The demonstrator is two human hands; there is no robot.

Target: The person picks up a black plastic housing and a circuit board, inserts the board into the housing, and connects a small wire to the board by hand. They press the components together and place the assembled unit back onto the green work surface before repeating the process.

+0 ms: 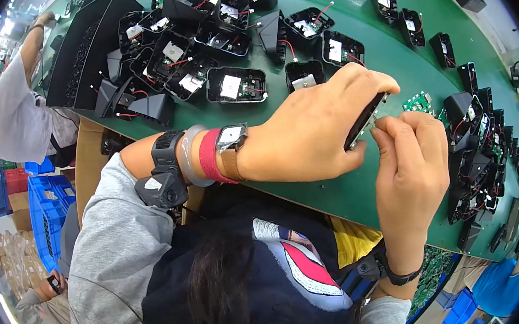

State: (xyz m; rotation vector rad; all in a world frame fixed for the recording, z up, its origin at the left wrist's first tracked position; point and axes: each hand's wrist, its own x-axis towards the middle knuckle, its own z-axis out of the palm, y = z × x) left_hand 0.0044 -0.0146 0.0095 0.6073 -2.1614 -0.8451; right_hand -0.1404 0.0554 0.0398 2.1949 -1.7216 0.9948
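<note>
My left hand (310, 129) is closed around a black plastic housing (366, 119), tipped on edge above the green table. Its open side, with pale and metallic parts inside, faces my right hand (413, 159). The thumb and forefinger of my right hand are pinched together right at that open side. What they hold, if anything, is too small to make out. Just beyond my right hand lies a green circuit board (417, 102). Past my left hand stands another open black housing (304, 75) with a white part inside.
Many black housings (237, 86) with red wires crowd the green table (237, 131) to the left and back. More housings (464, 142) and boards pile up at the right. A black bin (98, 37) of small dark pieces stands far left. Other people sit at both sides.
</note>
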